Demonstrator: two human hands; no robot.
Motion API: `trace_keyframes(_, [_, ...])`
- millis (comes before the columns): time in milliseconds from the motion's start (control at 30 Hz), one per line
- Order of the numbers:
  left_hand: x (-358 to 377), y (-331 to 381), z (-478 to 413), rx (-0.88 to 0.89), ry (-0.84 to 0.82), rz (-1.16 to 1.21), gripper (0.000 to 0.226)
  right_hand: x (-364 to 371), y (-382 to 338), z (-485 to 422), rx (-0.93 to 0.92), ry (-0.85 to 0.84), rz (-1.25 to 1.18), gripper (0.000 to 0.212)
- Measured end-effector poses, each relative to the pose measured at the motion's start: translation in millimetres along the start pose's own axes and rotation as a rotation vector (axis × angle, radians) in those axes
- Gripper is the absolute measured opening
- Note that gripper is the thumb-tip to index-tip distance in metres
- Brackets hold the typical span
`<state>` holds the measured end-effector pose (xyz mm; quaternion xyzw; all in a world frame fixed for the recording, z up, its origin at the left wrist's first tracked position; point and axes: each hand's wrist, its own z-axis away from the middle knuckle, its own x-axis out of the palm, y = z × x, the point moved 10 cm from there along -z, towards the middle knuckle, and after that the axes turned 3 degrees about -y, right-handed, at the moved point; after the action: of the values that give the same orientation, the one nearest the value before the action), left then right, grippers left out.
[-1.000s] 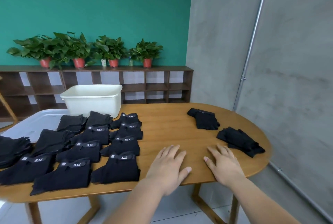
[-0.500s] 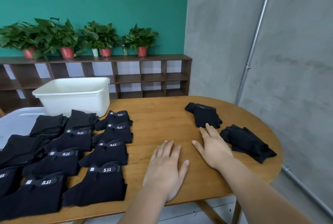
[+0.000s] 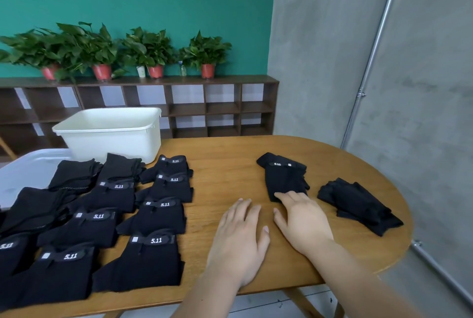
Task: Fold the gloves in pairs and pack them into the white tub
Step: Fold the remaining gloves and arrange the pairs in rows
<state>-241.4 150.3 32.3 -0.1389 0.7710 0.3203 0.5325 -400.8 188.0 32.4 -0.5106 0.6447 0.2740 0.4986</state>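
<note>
Wooden table (image 3: 230, 164) fills the lower frame. Lower left: rows of folded black gloves (image 3: 143, 261). Upper left: the white tub (image 3: 115, 138), just behind them. Centre right: one loose glove (image 3: 284, 177); a second heap (image 3: 358, 205) lies right of it. Your left hand (image 3: 238, 238) lies flat on the wood, fingers straight; your right hand (image 3: 304, 223), fingers extended, touches the loose glove's near edge.

- From the left hand (image 3: 238, 238), the bare table (image 3: 225, 172) lies open toward 12 o'clock, up to the far edge.
- At 9 to 10 o'clock, rows of gloves (image 3: 153, 218) cover the table; the tub (image 3: 112, 138) stands behind them at 11.
- One pile (image 3: 284, 182) lies at 1 o'clock and a second pile (image 3: 358, 205) at 2, with a bare strip between them.
</note>
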Motion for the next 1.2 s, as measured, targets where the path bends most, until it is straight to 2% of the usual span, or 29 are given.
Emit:
trace_keyframes(133, [-3, 0, 2, 0.003, 0.023, 0.0, 0.056, -17, -19, 25, -0.097, 0.068, -0.074, 0.036])
trace_keyframes(233, [-5, 0, 4, 0.003, 0.037, 0.001, 0.056, -26, -27, 35, -0.109, 0.093, -0.03, 0.038])
trace_keyframes(367, [-4, -1, 7, -0.001, 0.034, 0.005, 0.056, -19, -12, 33, 0.06, 0.047, 0.044, 0.063])
trace_keyframes(467, [-5, -4, 7, -0.022, 0.033, 0.017, 0.057, -29, 1, 36, 0.214, 0.129, 0.091, 0.071])
trace_keyframes(567, [-6, -6, 6, -0.041, 0.049, 0.021, 0.057, -35, 0, 36, 0.184, 0.171, 0.055, 0.064])
trace_keyframes(633, [-6, -7, 5, -0.044, 0.06, 0.015, 0.058, -20, -6, 30, 0.075, 0.079, -0.009, 0.06])
trace_keyframes(700, [-7, -7, 4, -0.048, 0.065, 0.016, 0.059, -10, -8, 26, 0.031, 0.021, -0.05, 0.046])
trace_keyframes(833, [-13, -8, 6, -0.066, 0.092, 0.021, 0.061, -26, -5, 33, 0.05, 0.183, -0.016, 0.02])
trace_keyframes(900, [-14, -6, 6, -0.057, 0.103, -0.009, 0.063, -38, -6, 38, 0.067, 0.249, 0.002, 0.027])
trace_keyframes(1000, [-8, -5, 4, -0.04, 0.061, -0.046, 0.063, -51, -6, 45, 0.078, 0.331, -0.058, 0.024])
trace_keyframes(1133, [-2, -6, 3, -0.05, 0.03, -0.08, 0.061, -30, -27, 37, -0.08, 0.103, -0.029, 0.053])
trace_keyframes(1200, [-2, -6, 3, -0.052, 0.032, -0.096, 0.061, -26, -26, 35, -0.072, 0.071, -0.039, 0.055])
